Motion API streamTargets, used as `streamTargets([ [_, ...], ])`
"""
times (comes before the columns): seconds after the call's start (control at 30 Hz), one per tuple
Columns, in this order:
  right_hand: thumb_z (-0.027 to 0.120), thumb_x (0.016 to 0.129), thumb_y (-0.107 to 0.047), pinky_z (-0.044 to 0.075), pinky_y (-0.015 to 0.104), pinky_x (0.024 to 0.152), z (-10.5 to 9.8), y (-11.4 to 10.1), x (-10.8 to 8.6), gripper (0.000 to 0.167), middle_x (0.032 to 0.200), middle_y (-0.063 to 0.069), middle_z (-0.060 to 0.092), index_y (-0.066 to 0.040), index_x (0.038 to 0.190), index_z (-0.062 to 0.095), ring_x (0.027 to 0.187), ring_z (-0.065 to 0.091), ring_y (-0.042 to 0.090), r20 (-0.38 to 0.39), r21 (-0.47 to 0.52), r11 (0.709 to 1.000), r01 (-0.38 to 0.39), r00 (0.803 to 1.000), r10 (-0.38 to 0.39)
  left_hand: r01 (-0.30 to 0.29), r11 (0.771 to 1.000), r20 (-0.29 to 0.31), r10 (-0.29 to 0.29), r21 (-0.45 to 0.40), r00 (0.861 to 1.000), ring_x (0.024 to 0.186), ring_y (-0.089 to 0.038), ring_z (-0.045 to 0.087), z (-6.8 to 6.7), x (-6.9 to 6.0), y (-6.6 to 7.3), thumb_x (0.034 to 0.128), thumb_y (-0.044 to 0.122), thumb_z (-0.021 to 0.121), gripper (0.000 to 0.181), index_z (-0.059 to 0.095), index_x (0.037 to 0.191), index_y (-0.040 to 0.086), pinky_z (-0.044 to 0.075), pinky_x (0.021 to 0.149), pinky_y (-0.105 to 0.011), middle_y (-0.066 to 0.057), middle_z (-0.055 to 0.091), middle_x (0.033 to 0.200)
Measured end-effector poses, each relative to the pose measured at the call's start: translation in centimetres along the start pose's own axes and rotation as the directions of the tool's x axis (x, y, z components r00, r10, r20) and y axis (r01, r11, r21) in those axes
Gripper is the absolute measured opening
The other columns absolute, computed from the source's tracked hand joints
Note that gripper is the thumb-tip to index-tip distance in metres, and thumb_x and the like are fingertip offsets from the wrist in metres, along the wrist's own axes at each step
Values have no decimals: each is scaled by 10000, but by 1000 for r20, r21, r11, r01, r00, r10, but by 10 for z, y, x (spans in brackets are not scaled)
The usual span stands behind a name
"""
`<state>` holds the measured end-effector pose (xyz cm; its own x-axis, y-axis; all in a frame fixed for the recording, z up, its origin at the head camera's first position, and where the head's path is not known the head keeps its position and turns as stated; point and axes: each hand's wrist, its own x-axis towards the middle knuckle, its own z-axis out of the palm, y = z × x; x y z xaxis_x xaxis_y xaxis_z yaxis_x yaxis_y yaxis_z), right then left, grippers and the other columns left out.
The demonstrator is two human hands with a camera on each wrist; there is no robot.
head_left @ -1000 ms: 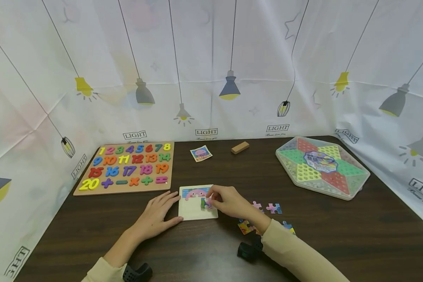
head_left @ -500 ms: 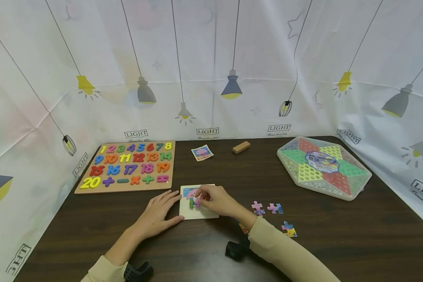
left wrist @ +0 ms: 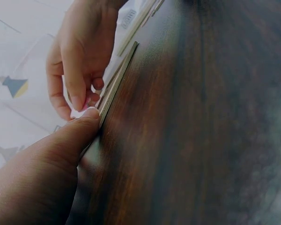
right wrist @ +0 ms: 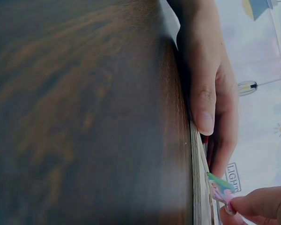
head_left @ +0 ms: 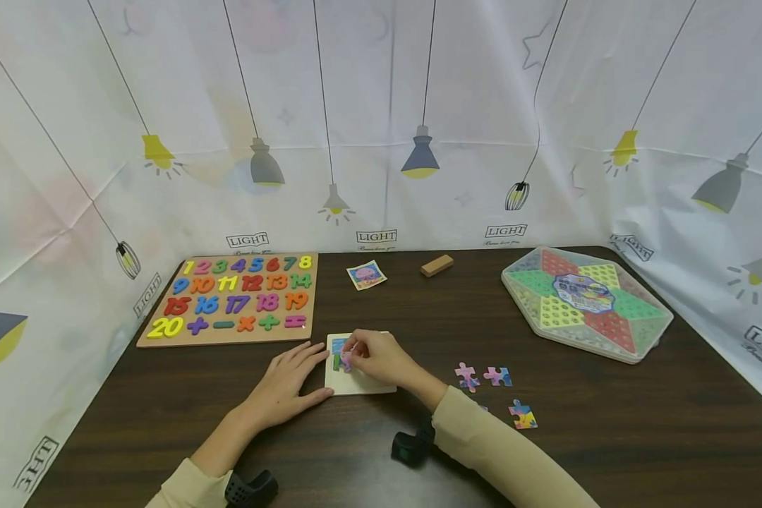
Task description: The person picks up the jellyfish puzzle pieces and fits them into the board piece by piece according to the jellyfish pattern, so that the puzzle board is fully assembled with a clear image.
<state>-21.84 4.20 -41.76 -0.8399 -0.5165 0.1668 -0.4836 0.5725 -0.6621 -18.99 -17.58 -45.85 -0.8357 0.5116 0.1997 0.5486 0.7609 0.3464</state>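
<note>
A pale square puzzle board [head_left: 362, 385] lies in front of the person. The left hand [head_left: 283, 386] rests at its left side, thumb at the near left corner and fingers spread along the edge. Over the board's left part, the right hand [head_left: 381, 358] pinches a pink and green puzzle piece [head_left: 341, 361]; in the right wrist view this piece [right wrist: 221, 187] is tilted between thumb and fingertips. The right hand covers much of the picture on the board.
Loose puzzle pieces [head_left: 497, 376] lie right of the board, one partly behind the right sleeve. Farther back are a number board [head_left: 228, 334], a small picture card [head_left: 366, 275], a wooden block [head_left: 437, 265] and a hexagonal game box [head_left: 585, 300].
The right hand has moved left across the board with the pinched piece, and its forearm uncovers more of the loose pieces. The left hand stays at the board's edge.
</note>
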Motion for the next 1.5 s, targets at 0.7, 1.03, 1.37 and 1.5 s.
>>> streamTargets([
  [0.7, 635, 829, -120, 367, 272, 644, 9, 1, 9, 91, 740, -19, 617, -89, 893, 693, 700, 470, 127, -33, -184, 983, -22, 999, 16, 6, 1000, 8, -6, 0, 1000, 1341, -267, 243, -1, 1, 2, 847, 622, 469, 720, 403, 1398, 164, 211, 1014, -539, -37, 344, 1446],
  [1.03, 665, 803, -129, 357, 264, 628, 9, -1, 9, 56, 695, -56, 581, -111, 851, 689, 674, 457, 113, -46, -230, 973, -29, 999, 19, 3, 1000, 4, -3, 11, 1000, 1340, -261, 246, -1, 0, 1, 846, 635, 451, 723, 409, 1395, 166, 212, 1015, -541, -30, 343, 1446],
  [1.37, 698, 793, -163, 360, 275, 643, 11, 0, 11, 55, 689, -65, 589, -131, 832, 676, 685, 470, 112, -46, -245, 969, -45, 998, 34, 5, 1000, 3, -5, 9, 1000, 1338, -269, 251, 0, 0, 0, 845, 634, 456, 722, 412, 1393, 165, 218, 1012, -542, -32, 344, 1446],
  [1.5, 704, 790, -180, 356, 277, 644, 11, 1, 11, 64, 691, -66, 595, -138, 825, 671, 684, 472, 111, -53, -256, 966, -41, 998, 28, 7, 1000, 6, -7, 8, 1000, 1339, -269, 249, 0, 0, 0, 845, 633, 458, 722, 414, 1392, 164, 216, 1012, -543, -37, 345, 1445],
])
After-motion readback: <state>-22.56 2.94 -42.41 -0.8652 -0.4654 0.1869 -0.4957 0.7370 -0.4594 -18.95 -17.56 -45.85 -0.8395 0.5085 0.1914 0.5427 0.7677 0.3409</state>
